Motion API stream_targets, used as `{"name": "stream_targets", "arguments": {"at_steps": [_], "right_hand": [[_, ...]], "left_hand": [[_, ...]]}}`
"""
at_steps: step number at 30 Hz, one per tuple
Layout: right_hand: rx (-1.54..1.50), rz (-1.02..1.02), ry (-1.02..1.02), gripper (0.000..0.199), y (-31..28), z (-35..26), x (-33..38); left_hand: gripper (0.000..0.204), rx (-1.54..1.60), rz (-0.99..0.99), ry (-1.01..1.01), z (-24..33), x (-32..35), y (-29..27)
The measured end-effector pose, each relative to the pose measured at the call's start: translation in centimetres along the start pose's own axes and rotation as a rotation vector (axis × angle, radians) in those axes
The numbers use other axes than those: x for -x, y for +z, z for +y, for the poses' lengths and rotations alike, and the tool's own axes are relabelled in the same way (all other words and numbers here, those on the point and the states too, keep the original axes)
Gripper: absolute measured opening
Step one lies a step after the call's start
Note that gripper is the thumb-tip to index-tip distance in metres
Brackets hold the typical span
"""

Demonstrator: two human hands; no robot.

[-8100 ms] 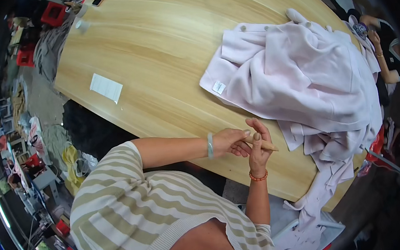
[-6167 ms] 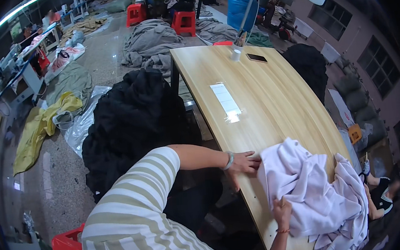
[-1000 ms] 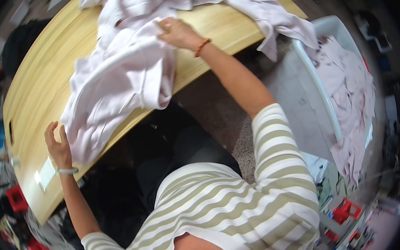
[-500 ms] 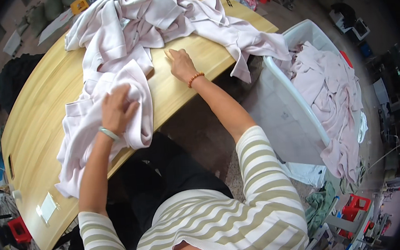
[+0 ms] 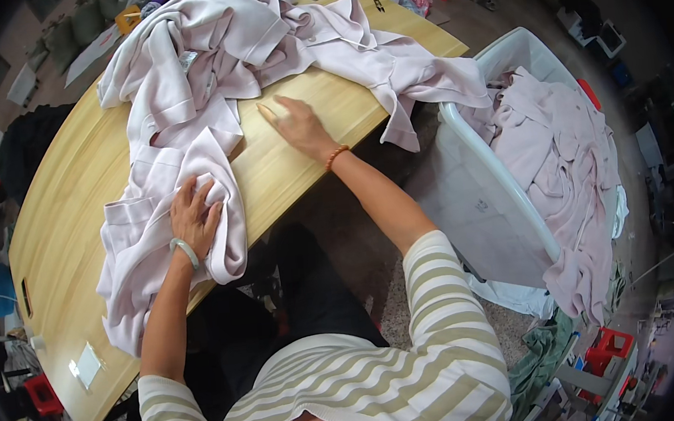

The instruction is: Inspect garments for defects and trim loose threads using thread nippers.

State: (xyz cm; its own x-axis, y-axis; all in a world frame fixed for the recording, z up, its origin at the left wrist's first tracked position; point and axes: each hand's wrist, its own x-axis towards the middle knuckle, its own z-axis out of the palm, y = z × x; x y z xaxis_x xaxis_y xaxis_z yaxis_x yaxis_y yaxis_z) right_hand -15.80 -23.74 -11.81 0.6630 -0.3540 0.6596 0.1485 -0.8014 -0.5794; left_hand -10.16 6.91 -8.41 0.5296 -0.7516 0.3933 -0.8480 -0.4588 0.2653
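Gripping a pale pink garment (image 5: 164, 226), left hand (image 5: 193, 217); right hand (image 5: 293, 122) flat, fingers open, on wooden table (image 5: 72, 202).

Pale pink, soft cloth garments (image 5: 181, 72) fill the upper left of the frame, heaped on a light, wood-grained curved tabletop (image 5: 58, 235). More pale pink cloth fills a white plastic bin (image 5: 480, 198) at right. The shirt sleeves (image 5: 450, 313) at bottom carry beige and white stripes.

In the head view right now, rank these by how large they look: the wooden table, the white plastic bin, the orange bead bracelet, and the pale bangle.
1. wooden table
2. white plastic bin
3. and 4. pale bangle and orange bead bracelet: both are small wristbands and look alike in size, so no ranking.
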Motion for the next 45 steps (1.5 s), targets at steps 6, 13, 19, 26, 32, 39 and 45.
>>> {"name": "stream_targets", "arguments": {"at_steps": [6,13,19,26,32,39,45], "right_hand": [[0.078,0.385,0.217,0.025,-8.6,11.5,-6.9],[0.392,0.354,0.631,0.032,-13.2,24.7,-15.2],[0.791,0.109,0.514,0.045,-11.8,32.9,-18.9],[1.111,-0.071,0.310,0.046,-14.0,43.8,-23.7],[0.857,-0.081,0.555,0.039,-12.9,40.5,-26.2],[0.795,0.218,0.743,0.031,-13.6,39.6,-24.9],[0.499,0.734,0.615,0.025,-14.1,39.0,-22.9]], "left_hand": [[0.040,0.047,-0.014,-0.049,1.7,-1.7,-0.2],[0.054,-0.022,-0.063,-0.136,2.6,-3.9,0.7],[0.055,0.015,-0.158,-0.152,2.2,-4.1,0.4],[0.053,0.010,-0.238,-0.211,1.9,-4.6,0.8],[0.051,0.002,-0.233,-0.218,1.4,-4.6,0.7],[0.053,0.027,-0.210,-0.220,1.4,-4.9,0.4],[0.053,0.062,-0.174,-0.214,2.3,-5.0,0.0]]}}
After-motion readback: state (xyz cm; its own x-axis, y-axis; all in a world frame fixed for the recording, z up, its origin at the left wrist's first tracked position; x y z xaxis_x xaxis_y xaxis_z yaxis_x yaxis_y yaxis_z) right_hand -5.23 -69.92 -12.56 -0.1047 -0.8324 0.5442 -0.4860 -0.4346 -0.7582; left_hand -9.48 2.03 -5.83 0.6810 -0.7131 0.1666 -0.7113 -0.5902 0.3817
